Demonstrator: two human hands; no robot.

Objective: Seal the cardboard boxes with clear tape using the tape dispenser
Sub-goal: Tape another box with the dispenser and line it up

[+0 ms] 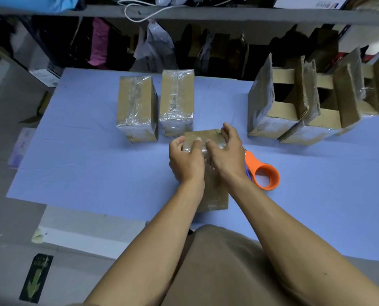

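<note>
Both hands are on the cardboard box (208,171) that lies lengthwise in front of the person on the blue surface (84,155). The left hand (187,160) lies over the box's left top edge, fingers bent down onto the shiny tape there, its grip curled around that edge. The right hand (225,154) covers the right side, thumb laid across the taped top and fingers curled over the far right corner, so its grip also closes on the box. Clear tape glints between the two hands.

Just right of the box, partly hidden behind the right wrist, the orange tape dispenser (264,173) lies on the surface, touched by neither hand.

Beyond the hands stand two sealed boxes side by side, the left one (136,108) and the right one (177,104), both wrapped in crinkled clear tape. Far right stands a cluster of open boxes (303,102) with flaps upright. Behind the surface a shelf (184,14) holds bags and hanging packaging.
</note>
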